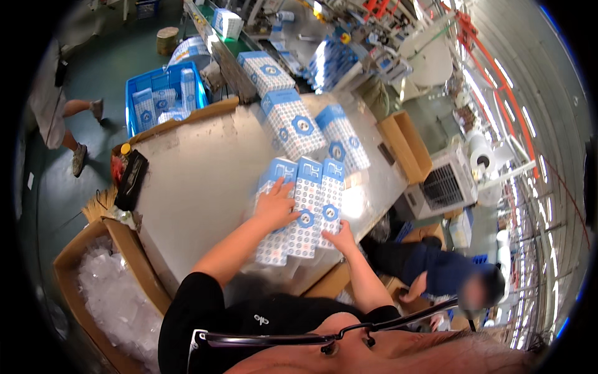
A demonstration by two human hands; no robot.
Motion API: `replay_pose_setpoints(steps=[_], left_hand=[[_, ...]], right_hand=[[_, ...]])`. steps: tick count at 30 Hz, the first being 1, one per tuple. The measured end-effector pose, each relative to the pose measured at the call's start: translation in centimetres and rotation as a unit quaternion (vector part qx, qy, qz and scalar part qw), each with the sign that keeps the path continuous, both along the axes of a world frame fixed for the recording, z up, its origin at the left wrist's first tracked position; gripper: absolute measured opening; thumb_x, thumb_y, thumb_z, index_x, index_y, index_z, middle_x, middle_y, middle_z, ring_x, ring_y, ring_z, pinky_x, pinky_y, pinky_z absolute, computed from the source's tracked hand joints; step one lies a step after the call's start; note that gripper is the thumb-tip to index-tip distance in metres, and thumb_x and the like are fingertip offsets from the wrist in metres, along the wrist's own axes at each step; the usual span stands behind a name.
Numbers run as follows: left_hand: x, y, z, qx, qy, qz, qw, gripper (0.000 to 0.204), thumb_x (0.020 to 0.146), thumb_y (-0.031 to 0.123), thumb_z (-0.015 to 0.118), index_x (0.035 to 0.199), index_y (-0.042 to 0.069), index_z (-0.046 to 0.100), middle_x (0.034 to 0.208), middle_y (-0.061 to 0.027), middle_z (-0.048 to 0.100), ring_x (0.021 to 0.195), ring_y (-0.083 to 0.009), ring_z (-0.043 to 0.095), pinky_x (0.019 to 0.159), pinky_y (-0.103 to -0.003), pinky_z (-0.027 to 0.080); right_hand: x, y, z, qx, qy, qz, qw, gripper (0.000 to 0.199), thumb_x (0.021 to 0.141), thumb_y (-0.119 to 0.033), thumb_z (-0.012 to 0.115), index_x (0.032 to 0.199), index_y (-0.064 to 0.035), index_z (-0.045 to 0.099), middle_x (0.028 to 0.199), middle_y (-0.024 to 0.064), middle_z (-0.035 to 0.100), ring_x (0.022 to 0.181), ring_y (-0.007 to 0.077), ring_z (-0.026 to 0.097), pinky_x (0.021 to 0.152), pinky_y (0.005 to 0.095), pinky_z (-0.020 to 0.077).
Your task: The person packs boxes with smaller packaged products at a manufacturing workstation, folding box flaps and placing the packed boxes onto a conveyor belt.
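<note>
Three long blue-and-white patterned packs lie side by side before me on the metal table (193, 181). My left hand (277, 206) rests on the left pack (272, 249), its fingers spread toward the middle pack (307, 193). At the lower corner of the right pack (331, 193), my right hand (341, 239) grips the edge; some of its fingers are hidden. Beyond these, more packs of the same print form a larger block (293, 124), with another group (342, 137) to its right.
A conveyor (215, 47) feeds in from the far side, with a pack block (266, 71) at its end. A blue crate (165, 78) of packs stands far left. Left of me is a carton (134, 255) of clear plastic. Another person (430, 265) is at right; someone walks at far left.
</note>
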State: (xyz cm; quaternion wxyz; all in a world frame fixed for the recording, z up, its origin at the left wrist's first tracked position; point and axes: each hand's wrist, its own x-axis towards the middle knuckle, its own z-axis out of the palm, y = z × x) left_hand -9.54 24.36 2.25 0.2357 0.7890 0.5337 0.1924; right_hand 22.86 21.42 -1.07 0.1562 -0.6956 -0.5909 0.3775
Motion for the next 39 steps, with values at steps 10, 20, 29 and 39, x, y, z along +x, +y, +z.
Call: replay_pose_setpoints(steps=[10,20,29,39], left_hand=[[-10.9,-15.9,-3.6,-0.531,-0.397,0.110,0.741,0.069,0.085,0.037,0.069,0.141,0.005,0.044,0.124,-0.0134,0.062,0.104,-0.0240,0.065,0.084,-0.038,0.055],[-4.3,-24.2,9.0,-0.024,-0.425,-0.045,0.904,0.113,0.064,0.027,0.083,0.155,0.003,0.020,0.157,-0.0195,0.025,0.146,-0.0308,0.024,0.116,-0.045,0.026],[12.3,-29.8,7.5,-0.214,-0.503,-0.187,0.816,0.073,0.071,0.026,0.088,0.132,0.002,0.057,0.137,-0.0099,0.057,0.126,-0.0270,0.053,0.106,-0.042,0.042],[15.3,-35.0,4.3,-0.361,-0.259,0.025,0.895,0.030,0.097,0.028,0.064,0.110,0.000,0.063,0.083,-0.0058,0.068,0.069,-0.0109,0.064,0.060,-0.025,0.052]], right_hand=[[-4.6,-12.2,-0.3,-0.440,0.411,-0.076,0.794,0.051,0.086,-0.025,0.072,0.131,-0.0082,0.056,0.122,0.0104,0.066,0.110,0.0270,0.065,0.089,0.0492,0.0544],[1.2,-18.3,11.6,-0.029,0.455,0.118,0.882,0.066,0.068,0.000,0.085,0.129,-0.0043,0.059,0.120,0.0108,0.067,0.115,0.0253,0.062,0.096,0.0384,0.0517],[18.1,-31.1,27.6,0.158,0.170,0.172,0.957,0.089,0.059,-0.015,0.094,0.135,-0.0012,0.050,0.126,0.0110,0.062,0.119,0.0225,0.056,0.100,0.0372,0.0449],[25.2,-32.6,8.7,0.147,-0.302,0.168,0.927,0.081,0.078,-0.047,0.076,0.146,-0.0158,0.044,0.143,0.0125,0.052,0.137,0.0312,0.043,0.112,0.0524,0.0314]])
